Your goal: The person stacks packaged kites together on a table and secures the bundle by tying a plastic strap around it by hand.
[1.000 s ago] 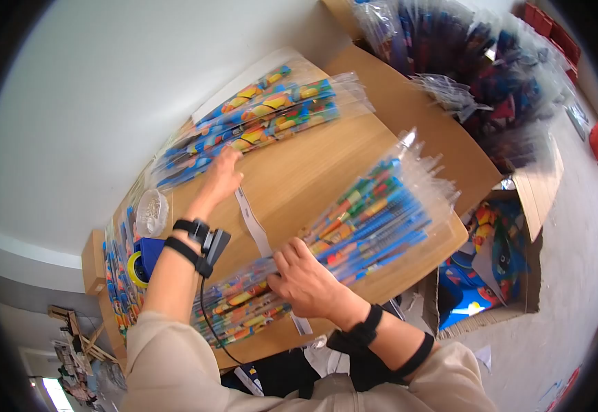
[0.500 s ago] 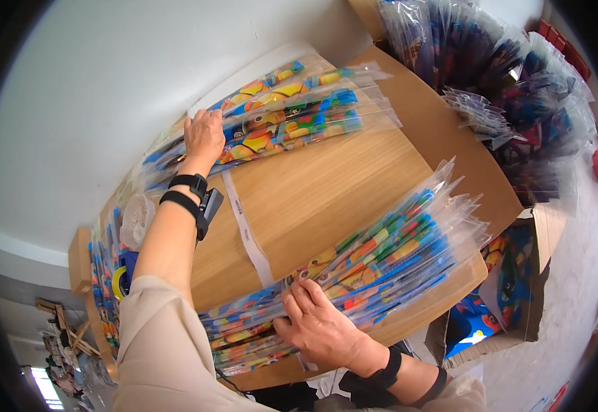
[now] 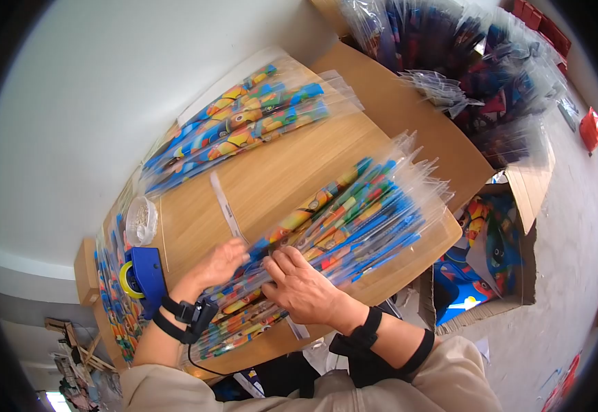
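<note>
A bundle of colourful rolled items in clear plastic sleeves [image 3: 354, 226] lies slantwise across the near part of the wooden table [image 3: 292, 165]. My right hand [image 3: 299, 285] rests over its middle, fingers curled around the upper edge of the packets. Just left of it, my left hand [image 3: 220, 264] is closed at the bundle's upper edge, against a packet there; motion blurs its fingertips. A smaller group of similar packets [image 3: 237, 127] lies at the back by the wall. Beneath the near bundle runs a white paper strip [image 3: 225, 202].
At the left are a round clear tub [image 3: 141, 221], a blue tape dispenser [image 3: 149, 278] and more packets [image 3: 117, 302]. A brown cardboard box [image 3: 519, 275] with printed items stands right of the table. Dark sleeved packets [image 3: 491, 75] fill the upper right.
My left hand has come down from the back packets to the near bundle, beside my right hand. Another packet now lies along the bundle's upper edge. The camera view has shifted.
</note>
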A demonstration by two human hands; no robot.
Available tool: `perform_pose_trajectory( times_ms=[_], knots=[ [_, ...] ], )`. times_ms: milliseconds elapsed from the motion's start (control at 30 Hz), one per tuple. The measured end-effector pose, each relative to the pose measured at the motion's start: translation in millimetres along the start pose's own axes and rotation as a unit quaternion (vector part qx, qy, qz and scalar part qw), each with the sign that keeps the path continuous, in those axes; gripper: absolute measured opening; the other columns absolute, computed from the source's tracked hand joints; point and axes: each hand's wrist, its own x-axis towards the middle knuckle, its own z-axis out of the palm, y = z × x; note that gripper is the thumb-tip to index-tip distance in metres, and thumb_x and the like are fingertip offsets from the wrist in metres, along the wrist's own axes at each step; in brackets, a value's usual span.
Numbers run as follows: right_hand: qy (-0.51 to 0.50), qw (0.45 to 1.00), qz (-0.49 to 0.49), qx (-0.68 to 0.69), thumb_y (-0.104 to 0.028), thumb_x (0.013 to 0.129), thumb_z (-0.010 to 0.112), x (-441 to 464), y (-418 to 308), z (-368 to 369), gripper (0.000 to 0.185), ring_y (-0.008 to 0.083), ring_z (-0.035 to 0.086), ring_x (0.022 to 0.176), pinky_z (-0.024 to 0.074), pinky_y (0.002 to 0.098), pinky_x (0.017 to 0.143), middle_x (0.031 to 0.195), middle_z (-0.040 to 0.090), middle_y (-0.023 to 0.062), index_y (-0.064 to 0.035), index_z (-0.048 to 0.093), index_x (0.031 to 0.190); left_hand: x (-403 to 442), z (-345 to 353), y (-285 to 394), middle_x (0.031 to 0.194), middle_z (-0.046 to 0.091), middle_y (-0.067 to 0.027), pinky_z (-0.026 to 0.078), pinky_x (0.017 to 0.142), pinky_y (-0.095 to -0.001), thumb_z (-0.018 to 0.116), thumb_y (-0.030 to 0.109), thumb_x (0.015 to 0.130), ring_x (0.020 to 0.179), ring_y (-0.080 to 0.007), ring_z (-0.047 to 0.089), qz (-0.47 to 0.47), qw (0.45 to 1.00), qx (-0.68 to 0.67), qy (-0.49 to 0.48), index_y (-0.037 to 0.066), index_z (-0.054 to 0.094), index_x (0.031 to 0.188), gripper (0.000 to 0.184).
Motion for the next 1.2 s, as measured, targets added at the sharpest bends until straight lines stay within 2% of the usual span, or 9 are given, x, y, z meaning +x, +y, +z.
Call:
perform_pose_trajectory(
  times_ms=[167,367,467,600,700,867,1000,1133,1200],
  knots=[
    [0.053,0.998,-0.017,-0.007,-0.014,0.065,0.063,0.5,-1.5,2.4,0.020,0.0340,0.049,0.112,0.0352,0.0455,0.100,0.126,0.049,0.0283,-0.0047,0.064,0.083,-4.9,1.6,11.8,0.109,0.057,-0.0183,0.045,0.095,-0.0373,0.055,0.003,0.085,0.108,-0.0357,0.054,0.026,0.995,-0.030,-0.094,-0.005,0.058,0.111,0.027],
    [-0.089,0.995,0.037,-0.033,-0.014,0.066,0.062,13.8,-3.6,-7.0,0.019,0.0360,0.052,0.107,0.0371,0.0405,0.089,0.124,0.051,0.0331,-0.0050,0.063,0.083,42.1,-65.4,16.4,0.121,0.058,-0.0200,0.045,0.097,-0.0393,0.062,0.012,0.083,0.113,-0.0328,0.055,0.010,0.946,-0.033,-0.322,-0.004,0.055,0.122,0.042],
    [-0.067,0.997,0.027,-0.026,-0.016,0.068,0.061,11.1,-0.9,-5.4,0.022,0.0364,0.052,0.108,0.0362,0.0406,0.091,0.124,0.051,0.0326,-0.0050,0.064,0.086,99.8,-85.4,-28.9,0.121,0.059,-0.0206,0.046,0.095,-0.0398,0.060,0.010,0.078,0.111,-0.0343,0.057,0.070,0.985,0.120,0.100,-0.005,0.055,0.118,0.043],
    [-0.089,0.995,0.024,-0.028,-0.019,0.070,0.059,10.7,0.5,-5.2,0.028,0.0376,0.051,0.113,0.0359,0.0419,0.094,0.125,0.051,0.0318,-0.0045,0.063,0.093,179.5,-127.1,-98.9,0.129,0.054,-0.0201,0.040,0.104,-0.0396,0.054,0.004,0.076,0.124,-0.0341,0.047,0.017,0.894,0.285,0.344,0.001,0.050,0.130,0.054],
    [-0.084,0.996,0.025,-0.019,-0.020,0.070,0.059,10.8,2.1,-3.2,0.027,0.0376,0.051,0.113,0.0358,0.0429,0.096,0.127,0.051,0.0321,-0.0046,0.063,0.093,203.0,-124.0,-123.7,0.135,0.049,-0.0180,0.038,0.105,-0.0406,0.050,0.004,0.078,0.128,-0.0355,0.043,-0.140,0.914,0.277,0.262,0.006,0.049,0.131,0.053],
    [-0.075,0.997,0.026,-0.016,-0.020,0.070,0.060,9.9,3.6,1.0,0.026,0.0377,0.051,0.114,0.0355,0.0445,0.097,0.127,0.051,0.0325,-0.0049,0.061,0.092,208.4,-123.4,-130.4,0.086,0.067,-0.0212,0.051,0.072,-0.0486,0.051,0.009,0.086,0.083,-0.0393,0.064,-0.072,0.879,0.268,0.388,0.005,0.067,0.100,0.021],
    [-0.084,0.996,0.020,-0.022,-0.021,0.070,0.060,9.6,3.5,-1.6,0.027,0.0381,0.051,0.114,0.0356,0.0448,0.097,0.128,0.050,0.0328,-0.0050,0.061,0.092,184.2,-137.7,-112.6,0.081,0.065,-0.0235,0.051,0.067,-0.0482,0.049,0.008,0.088,0.078,-0.0416,0.064,-0.005,0.868,0.271,0.415,0.005,0.065,0.101,0.021],
    [-0.079,0.996,0.016,-0.028,-0.021,0.070,0.061,9.7,3.5,-2.3,0.027,0.0386,0.051,0.114,0.0351,0.0452,0.097,0.129,0.050,0.0327,-0.0048,0.061,0.093,159.1,-127.6,-119.2,0.084,0.064,-0.0253,0.051,0.067,-0.0482,0.048,0.007,0.088,0.079,-0.0423,0.063,-0.013,0.898,0.265,0.351,0.004,0.065,0.099,0.020],
    [-0.088,0.996,0.014,-0.027,-0.021,0.074,0.059,10.1,3.5,-3.9,0.027,0.0380,0.050,0.114,0.0349,0.0439,0.097,0.127,0.051,0.0315,-0.0037,0.061,0.094,152.3,-115.6,-119.5,0.111,0.059,-0.0250,0.047,0.087,-0.0436,0.054,0.021,0.090,0.104,-0.0375,0.058,0.022,0.917,0.259,0.301,0.003,0.058,0.117,0.033]
  ],
)
